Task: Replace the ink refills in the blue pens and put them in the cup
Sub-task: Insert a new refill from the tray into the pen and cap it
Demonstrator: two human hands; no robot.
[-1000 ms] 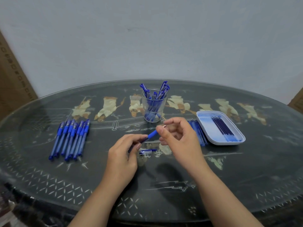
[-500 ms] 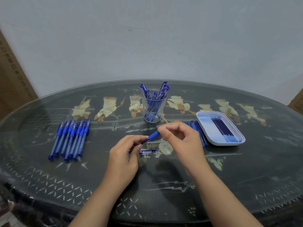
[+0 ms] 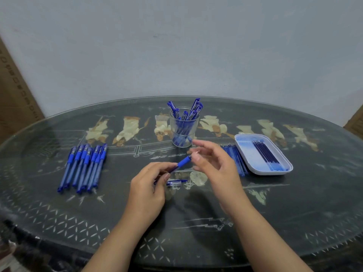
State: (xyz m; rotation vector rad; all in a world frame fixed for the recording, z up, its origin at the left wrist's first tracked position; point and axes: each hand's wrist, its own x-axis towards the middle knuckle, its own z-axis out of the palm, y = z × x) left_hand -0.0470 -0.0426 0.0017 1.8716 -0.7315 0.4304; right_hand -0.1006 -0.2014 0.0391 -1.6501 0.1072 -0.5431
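L hand (image 3: 146, 190) fingers gripping one blue pen (image 3: 181, 163) over mid tabletop (image 3: 294, 203); R hand (image 3: 214, 167) fingers hanging spread at its tip, holding nothing. Cup (image 3: 183, 130) looking approx half filled; row of pens (image 3: 84, 165) waiting at left.

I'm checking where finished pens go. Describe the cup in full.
The cup is a clear tumbler, glass or plastic, slightly wider at the rim. It stands upright on the table, at the middle toward the far edge. Blue pens stand in it, caps up, leaning outward, some left, more right. The right hand hovers just in front; no hand grips it.
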